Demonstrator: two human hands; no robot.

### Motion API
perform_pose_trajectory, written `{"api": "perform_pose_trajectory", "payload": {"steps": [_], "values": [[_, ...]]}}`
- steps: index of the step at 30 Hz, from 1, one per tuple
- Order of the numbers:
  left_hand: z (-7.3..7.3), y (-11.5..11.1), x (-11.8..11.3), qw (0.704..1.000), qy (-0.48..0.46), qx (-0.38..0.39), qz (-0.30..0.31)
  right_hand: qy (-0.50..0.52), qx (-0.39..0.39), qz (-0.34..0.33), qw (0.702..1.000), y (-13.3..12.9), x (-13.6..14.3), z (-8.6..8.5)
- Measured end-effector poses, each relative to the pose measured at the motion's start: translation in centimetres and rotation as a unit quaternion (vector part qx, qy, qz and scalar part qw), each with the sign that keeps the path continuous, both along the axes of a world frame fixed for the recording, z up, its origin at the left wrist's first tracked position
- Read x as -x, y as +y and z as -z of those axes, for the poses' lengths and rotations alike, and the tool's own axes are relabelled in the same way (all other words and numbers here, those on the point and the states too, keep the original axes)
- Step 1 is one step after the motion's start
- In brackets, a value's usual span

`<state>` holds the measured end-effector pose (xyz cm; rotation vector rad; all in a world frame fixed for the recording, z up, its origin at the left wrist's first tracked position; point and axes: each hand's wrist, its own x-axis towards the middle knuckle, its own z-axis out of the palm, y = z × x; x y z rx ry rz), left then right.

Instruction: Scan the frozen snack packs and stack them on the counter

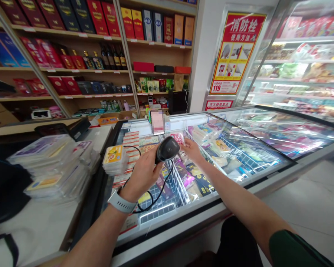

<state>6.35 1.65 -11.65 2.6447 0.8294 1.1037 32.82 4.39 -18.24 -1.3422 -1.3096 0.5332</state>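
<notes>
My left hand (146,168), with a pale watch band at the wrist, is closed around the handle of a black barcode scanner (168,149). A black cable (171,174) loops from it over the freezer glass. The scanner's head points away from me. Just beyond it, my right hand (193,150) pinches the edge of a small clear pack with a red and pink label (177,138). Its far side is partly hidden by the scanner. A phone (157,124) stands upright behind the pack. Stacked plastic boxes with a yellow label (114,160) sit left of my left hand.
Beneath both hands lies a glass-topped chest freezer (167,222) with wire baskets of packaged food. Plastic-packed boxes (52,163) are piled on the counter at left. Shelves of boxed bottles (80,16) line the back wall, and a lit display fridge (303,66) stands at right.
</notes>
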Motion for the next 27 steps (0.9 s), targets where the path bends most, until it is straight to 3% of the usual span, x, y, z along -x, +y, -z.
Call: {"api": "perform_pose_trajectory", "payload": {"steps": [3, 5, 11, 14, 22, 27], "values": [[0.1, 0.2, 0.1, 1.000, 0.007, 0.010, -0.004, 0.062, 0.013, -0.003, 0.998, -0.2, -0.6, 0.2], [0.1, 0.2, 0.1, 1.000, 0.012, 0.017, -0.003, 0.048, 0.021, 0.020, 0.998, -0.4, -0.8, 0.1], [-0.1, 0.1, 0.0, 1.000, 0.011, 0.017, -0.008, -0.156, 0.038, 0.143, 0.977, -1.2, -0.7, -0.6], [-0.3, 0.0, -0.1, 1.000, 0.008, 0.019, -0.006, -0.214, 0.054, 0.173, 0.960, -1.6, -0.6, -1.1], [-0.2, 0.0, 0.0, 1.000, 0.008, 0.018, -0.010, -0.294, 0.055, 0.157, 0.941, -1.5, -0.8, -1.1], [-0.3, 0.0, 0.0, 1.000, 0.012, 0.008, -0.010, -0.330, 0.106, 0.145, 0.927, -1.4, -1.1, -0.8]]}}
